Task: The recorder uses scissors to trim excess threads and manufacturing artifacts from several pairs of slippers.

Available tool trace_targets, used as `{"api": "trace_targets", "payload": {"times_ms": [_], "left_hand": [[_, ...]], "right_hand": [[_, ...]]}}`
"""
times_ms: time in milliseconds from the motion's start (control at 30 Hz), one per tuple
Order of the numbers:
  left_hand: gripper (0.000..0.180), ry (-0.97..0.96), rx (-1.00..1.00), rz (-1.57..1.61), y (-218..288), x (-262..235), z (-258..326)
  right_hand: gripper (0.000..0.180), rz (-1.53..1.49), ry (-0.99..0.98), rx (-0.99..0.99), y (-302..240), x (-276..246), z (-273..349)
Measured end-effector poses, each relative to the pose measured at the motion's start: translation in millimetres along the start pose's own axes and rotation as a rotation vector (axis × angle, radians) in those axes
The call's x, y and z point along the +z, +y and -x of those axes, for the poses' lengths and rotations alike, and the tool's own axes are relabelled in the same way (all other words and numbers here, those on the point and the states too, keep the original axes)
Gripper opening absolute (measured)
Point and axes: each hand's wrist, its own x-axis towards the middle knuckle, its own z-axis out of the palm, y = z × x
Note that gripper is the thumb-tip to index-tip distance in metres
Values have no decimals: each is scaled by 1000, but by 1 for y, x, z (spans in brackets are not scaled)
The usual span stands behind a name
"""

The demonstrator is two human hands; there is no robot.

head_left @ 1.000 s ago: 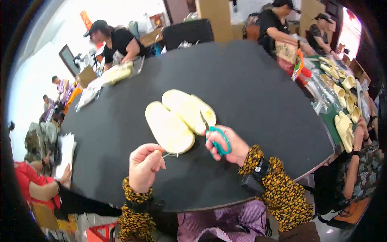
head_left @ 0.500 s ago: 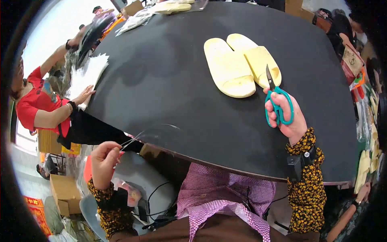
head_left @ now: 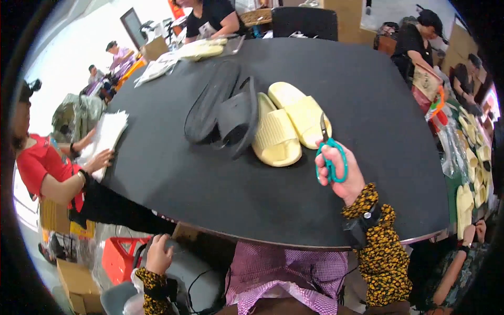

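Observation:
My right hand [head_left: 340, 168] is closed around the teal handles of a pair of scissors [head_left: 334, 161], whose dark blades point away from me. The blade tips overlap the near end of a pair of pale yellow slide slippers [head_left: 278, 131] lying on the dark table. Close against their left side is a pair of black slide slippers [head_left: 237, 118], slightly blurred and tilted. My left hand [head_left: 159, 255] is low beyond the table's near edge, above a grey seat. Its fingers are loosely bent and a little apart, and I see nothing in them.
A person in red at the left handles a stack of white sheets [head_left: 106, 137]. Bagged slippers [head_left: 197, 50] lie at the table's far left. A red stool [head_left: 118, 257] stands lower left. More yellow slippers [head_left: 464, 205] line a surface at the right, where other people work.
Black slippers now lie beside the yellow ones. My left hand has moved down, and the thin clear strands it held no longer show. The scissors stay in my right hand; the view has shifted.

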Motion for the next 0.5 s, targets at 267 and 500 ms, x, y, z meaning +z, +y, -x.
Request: {"api": "trace_targets", "payload": {"times_ms": [267,500], "left_hand": [[14,253,286,191,106,-35,-38],[18,67,571,279,197,-35,-72]], "right_hand": [[23,-54,-27,-4,-2,-2,-2],[24,-71,5,-33,-4,-10,-2]]}}
